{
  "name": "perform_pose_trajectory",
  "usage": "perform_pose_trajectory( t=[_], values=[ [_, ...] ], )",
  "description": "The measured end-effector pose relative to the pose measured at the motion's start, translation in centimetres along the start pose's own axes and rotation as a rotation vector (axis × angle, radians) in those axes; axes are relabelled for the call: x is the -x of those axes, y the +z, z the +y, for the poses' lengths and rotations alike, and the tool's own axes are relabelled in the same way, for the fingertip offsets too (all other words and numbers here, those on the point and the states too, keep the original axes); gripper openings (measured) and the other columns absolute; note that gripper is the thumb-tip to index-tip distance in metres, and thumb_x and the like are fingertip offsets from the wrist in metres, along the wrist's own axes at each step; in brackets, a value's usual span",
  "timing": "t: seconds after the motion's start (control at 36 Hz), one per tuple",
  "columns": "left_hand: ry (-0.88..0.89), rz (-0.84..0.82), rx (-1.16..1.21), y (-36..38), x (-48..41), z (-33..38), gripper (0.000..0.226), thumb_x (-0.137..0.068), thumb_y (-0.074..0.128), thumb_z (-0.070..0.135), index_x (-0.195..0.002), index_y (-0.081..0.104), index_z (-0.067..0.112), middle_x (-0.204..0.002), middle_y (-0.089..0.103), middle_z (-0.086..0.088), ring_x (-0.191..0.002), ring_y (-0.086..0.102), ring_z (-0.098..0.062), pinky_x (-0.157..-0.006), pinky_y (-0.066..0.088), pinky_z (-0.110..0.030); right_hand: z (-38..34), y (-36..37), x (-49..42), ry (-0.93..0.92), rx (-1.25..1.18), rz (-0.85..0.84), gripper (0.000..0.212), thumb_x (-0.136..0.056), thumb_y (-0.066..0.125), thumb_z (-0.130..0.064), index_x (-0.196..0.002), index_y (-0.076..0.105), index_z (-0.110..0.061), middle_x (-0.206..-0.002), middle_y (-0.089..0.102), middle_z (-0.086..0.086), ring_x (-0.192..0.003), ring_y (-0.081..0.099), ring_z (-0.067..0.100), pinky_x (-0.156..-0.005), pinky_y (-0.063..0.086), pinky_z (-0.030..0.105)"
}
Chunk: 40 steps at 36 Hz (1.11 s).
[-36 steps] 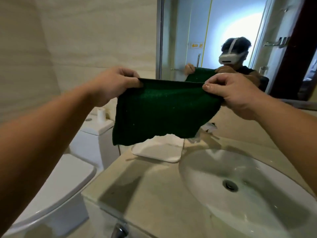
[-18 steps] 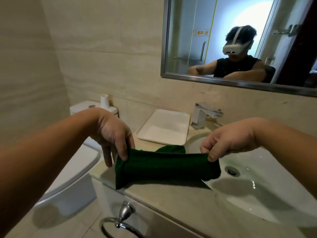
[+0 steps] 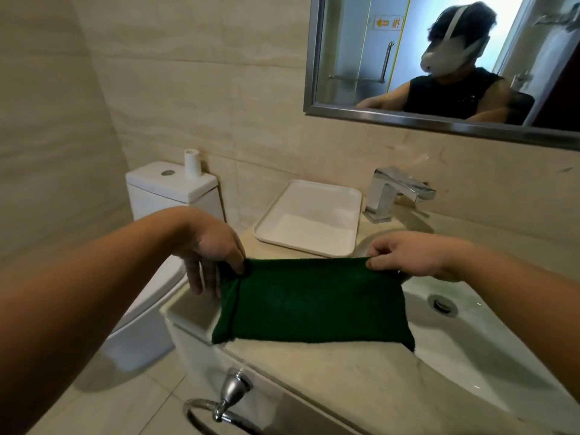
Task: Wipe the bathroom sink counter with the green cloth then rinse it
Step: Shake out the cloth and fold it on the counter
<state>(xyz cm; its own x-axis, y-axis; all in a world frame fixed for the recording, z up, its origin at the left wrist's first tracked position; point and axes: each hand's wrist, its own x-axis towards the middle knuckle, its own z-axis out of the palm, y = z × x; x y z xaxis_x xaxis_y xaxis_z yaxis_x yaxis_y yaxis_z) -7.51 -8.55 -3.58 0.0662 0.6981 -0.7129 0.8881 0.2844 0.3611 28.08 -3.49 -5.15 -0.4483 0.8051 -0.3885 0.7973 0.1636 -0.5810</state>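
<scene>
The dark green cloth (image 3: 310, 302) lies spread flat on the beige sink counter (image 3: 329, 372), left of the white basin (image 3: 489, 356), its right edge hanging over the basin rim. My left hand (image 3: 210, 249) pinches the cloth's far left corner with thumb and forefinger, the other fingers loose. At the far right corner my right hand (image 3: 411, 257) holds the cloth in the same way. The chrome tap (image 3: 395, 189) stands behind the basin, and no water runs from it.
A white tray (image 3: 309, 216) sits on the counter behind the cloth. A toilet (image 3: 171, 189) with a small white roll (image 3: 192, 163) on its tank stands at the left. A chrome towel ring (image 3: 219, 406) hangs from the counter front. A mirror (image 3: 439, 58) is above.
Both hands brought the cloth down from in front of the mirror and laid it flat on the counter. It now lies spread wider than half a second ago.
</scene>
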Motion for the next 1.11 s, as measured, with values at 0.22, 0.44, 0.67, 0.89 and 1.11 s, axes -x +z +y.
perform_pose_trajectory(
  t=[0.22, 0.44, 0.67, 0.89, 1.11],
  values=[
    [-0.035, 0.104, -0.15, -0.1, -1.4, 0.8, 0.03, -0.102, 0.063, 0.013, -0.131, 0.062, 0.016, -0.118, 0.069, -0.015, -0.102, 0.073, -0.029, -0.084, 0.066, -0.045, 2.3, 2.7, -3.5, 0.081, -0.117, -0.004, 0.012, -0.103, 0.061, -0.022, -0.111, 0.069, -0.016, -0.113, 0.071, 0.013, -0.105, 0.068, 0.03, -0.099, 0.059, 0.046],
    [-0.056, 0.141, -0.211, 0.7, -3.0, 1.4, 0.015, -0.098, 0.074, 0.024, -0.107, 0.064, 0.018, -0.111, 0.066, -0.009, -0.096, 0.071, -0.027, -0.065, 0.064, -0.031, 3.4, 3.7, -3.8, 0.104, -0.235, -0.049, 0.018, -0.103, 0.061, -0.019, -0.113, 0.074, -0.012, -0.113, 0.076, 0.011, -0.108, 0.072, 0.026, -0.103, 0.057, 0.045],
    [0.027, 0.114, -0.336, 0.8, -2.5, 1.8, 0.01, -0.097, 0.07, 0.017, -0.091, 0.063, 0.019, -0.095, 0.063, -0.002, -0.08, 0.06, -0.015, -0.066, 0.053, -0.024, 3.5, 3.8, -2.5, 0.089, -0.241, -0.048, 0.018, -0.102, 0.062, -0.022, -0.108, 0.075, -0.011, -0.113, 0.074, 0.012, -0.112, 0.068, 0.026, -0.107, 0.053, 0.041],
    [0.003, 0.057, -0.251, -0.8, 0.2, 1.0, 0.024, -0.091, 0.078, 0.007, -0.109, 0.064, 0.011, -0.106, 0.07, -0.01, -0.091, 0.069, -0.021, -0.073, 0.06, -0.028, 1.9, 0.8, 0.6, 0.065, -0.329, -0.015, 0.012, -0.097, 0.069, -0.022, -0.104, 0.067, -0.011, -0.102, 0.072, 0.016, -0.089, 0.068, 0.027, -0.073, 0.053, 0.036],
    [0.392, 0.238, -0.14, 1.4, 2.7, 7.6, 0.077, -0.086, 0.085, 0.035, -0.153, 0.048, 0.029, -0.152, 0.054, 0.004, -0.138, 0.052, -0.019, -0.111, 0.045, -0.038, -4.4, -2.5, 4.2, -0.178, -0.264, -0.059, 0.023, -0.095, 0.066, 0.0, -0.116, 0.066, -0.01, -0.1, 0.071, 0.012, -0.072, 0.071, 0.018, -0.057, 0.055, 0.028]
  ],
)
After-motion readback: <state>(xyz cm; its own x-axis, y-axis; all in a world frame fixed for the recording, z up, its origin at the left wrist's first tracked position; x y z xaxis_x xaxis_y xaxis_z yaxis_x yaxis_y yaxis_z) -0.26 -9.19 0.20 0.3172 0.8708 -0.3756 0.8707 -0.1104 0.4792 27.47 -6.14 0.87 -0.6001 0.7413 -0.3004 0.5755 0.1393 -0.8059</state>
